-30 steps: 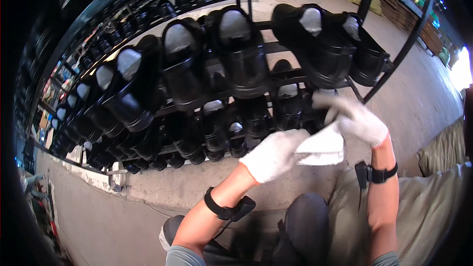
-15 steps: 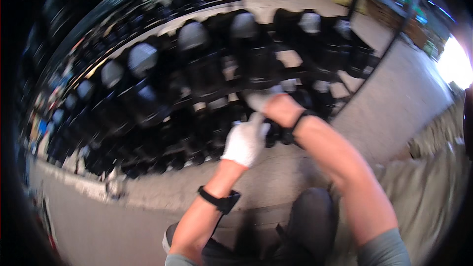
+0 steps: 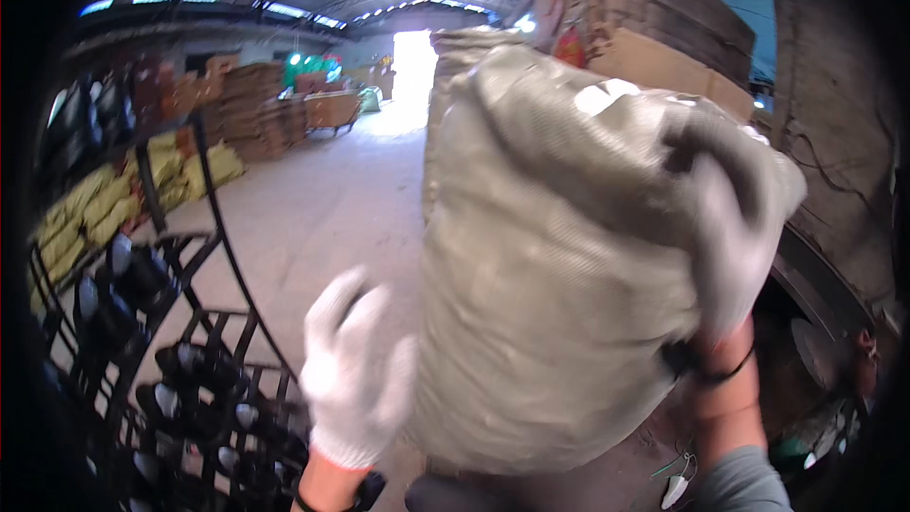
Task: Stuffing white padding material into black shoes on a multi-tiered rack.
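Observation:
A large beige woven sack [image 3: 540,294], stuffed full and upright, fills the middle and right. My right hand [image 3: 730,237], in a whitish knit glove, is at the sack's upper right part, its fingers bent over the top. Motion smears those fingers, so whether they grip the cloth does not show. To the left of the sack my left hand [image 3: 355,379], gloved in white, is raised with its fingers apart and nothing in it.
A black metal rack [image 3: 223,218] holding dark rounded parts [image 3: 142,270] stands at the left. Yellow sacks [image 3: 104,204] lie beyond it. Cardboard stacks [image 3: 256,109] stand farther back; large cartons [image 3: 654,28] rise behind the sack. A small white tag [image 3: 675,491] lies on the floor.
The view has swung right, from the rack of dark parts to the beige sack. Both hands have left the rack; the right is now at the sack's top, the left beside it.

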The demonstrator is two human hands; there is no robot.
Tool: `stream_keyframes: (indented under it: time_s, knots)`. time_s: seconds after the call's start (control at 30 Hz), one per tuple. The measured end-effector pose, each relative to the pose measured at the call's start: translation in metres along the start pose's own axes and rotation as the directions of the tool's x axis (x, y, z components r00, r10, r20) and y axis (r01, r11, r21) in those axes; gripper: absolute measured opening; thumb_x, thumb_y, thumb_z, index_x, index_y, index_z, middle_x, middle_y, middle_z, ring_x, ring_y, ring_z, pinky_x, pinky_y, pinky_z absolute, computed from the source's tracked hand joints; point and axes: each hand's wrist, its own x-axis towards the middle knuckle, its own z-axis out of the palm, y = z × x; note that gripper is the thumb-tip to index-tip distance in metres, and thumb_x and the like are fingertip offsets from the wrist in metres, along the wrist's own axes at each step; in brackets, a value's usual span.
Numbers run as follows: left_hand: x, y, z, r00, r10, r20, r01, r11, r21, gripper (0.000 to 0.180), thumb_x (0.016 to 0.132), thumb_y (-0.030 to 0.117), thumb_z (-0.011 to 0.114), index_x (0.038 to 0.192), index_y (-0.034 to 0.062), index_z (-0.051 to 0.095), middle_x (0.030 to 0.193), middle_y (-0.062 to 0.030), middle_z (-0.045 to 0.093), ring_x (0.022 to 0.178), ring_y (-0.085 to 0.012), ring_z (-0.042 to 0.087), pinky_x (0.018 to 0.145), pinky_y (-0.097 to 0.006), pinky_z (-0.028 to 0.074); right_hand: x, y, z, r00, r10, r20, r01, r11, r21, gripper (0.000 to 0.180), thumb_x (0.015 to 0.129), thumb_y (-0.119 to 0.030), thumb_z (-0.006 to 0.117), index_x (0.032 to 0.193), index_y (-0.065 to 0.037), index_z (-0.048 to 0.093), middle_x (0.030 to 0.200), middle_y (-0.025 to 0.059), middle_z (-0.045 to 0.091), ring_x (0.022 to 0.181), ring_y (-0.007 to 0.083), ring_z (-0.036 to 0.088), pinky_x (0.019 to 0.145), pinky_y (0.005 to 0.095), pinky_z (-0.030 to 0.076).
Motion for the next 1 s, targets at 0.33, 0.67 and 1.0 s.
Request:
stream_keyframes:
  time_s: [0.33, 0.67, 1.0]
  knots:
    - [0.342, 0.112, 0.275, 0.688, -0.074, 0.722, 0.302, 0.934, -0.192, 0.095, 0.096, 0.070, 0.068, 0.156, -0.0033, 0.058, 0.150, -0.0304, 0.067, 0.142, -0.0436, 0.063, 0.121, -0.046, 0.048, 0.125, 0.380, -0.222, 0.390, 0.730, 0.562, -0.807, 0.565, -0.173, 0.069, 0.107, -0.021, 0.074, 0.172, -0.016, 0.049, 0.170, 0.0070, 0.054, 0.153, 0.0252, 0.051, 0.129, 0.0397, 0.039]
    - [0.347, 0.025, 0.353, -0.230, -0.341, 0.911, 0.576, 0.707, 0.410, 0.132, 0.093, 0.093, 0.050, 0.176, -0.0061, 0.023, 0.181, -0.0279, 0.032, 0.169, -0.0397, 0.029, 0.137, -0.045, 0.026, 0.190, 0.336, -0.161, -0.110, 0.966, 0.234, -0.468, 0.157, -0.870, 0.114, 0.102, -0.080, 0.058, 0.177, 0.000, 0.029, 0.180, 0.0241, 0.036, 0.167, 0.0376, 0.034, 0.136, 0.0421, 0.026]
    - [0.227, 0.085, 0.362, -0.251, -0.233, 0.940, 0.968, -0.035, 0.250, 0.080, 0.116, 0.048, 0.051, 0.179, 0.0051, 0.027, 0.180, -0.0193, 0.038, 0.164, -0.0358, 0.039, 0.134, -0.040, 0.031, 0.146, 0.277, -0.096, -0.335, 0.752, 0.568, -0.850, -0.501, 0.161, 0.084, 0.102, -0.048, 0.082, 0.167, -0.008, 0.047, 0.160, 0.0105, 0.058, 0.137, 0.0306, 0.063, 0.105, 0.0482, 0.059]
